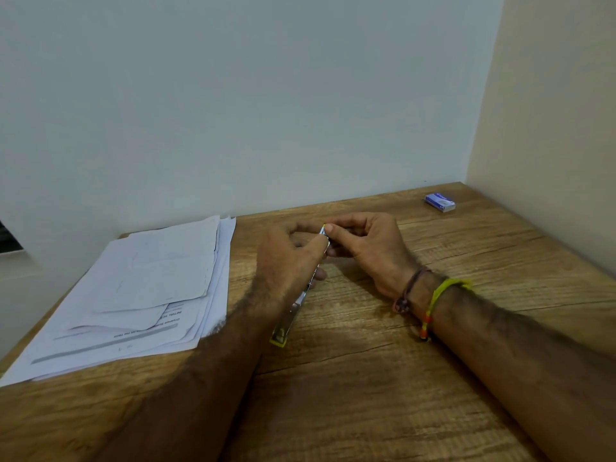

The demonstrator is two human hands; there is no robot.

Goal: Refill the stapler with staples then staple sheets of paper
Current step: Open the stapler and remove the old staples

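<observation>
Both hands are meeting over the surface (pixel 366 378); the left hand (pixel 290 261) is gripping the stapler (pixel 283 331), its long axis running away from the person; the right hand (pixel 370 248) is pinching its far tip; the staple box (pixel 440 202) is lying well off to the right.

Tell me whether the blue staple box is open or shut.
Shut, it seems: the staple box lies flat near the table's far right corner, no flap or tray showing.

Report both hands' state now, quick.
Left hand: closed around the slim metal stapler with yellow end, holding it above the wooden table.
Right hand: fingers curled, pinching at the stapler's far tip.
</observation>
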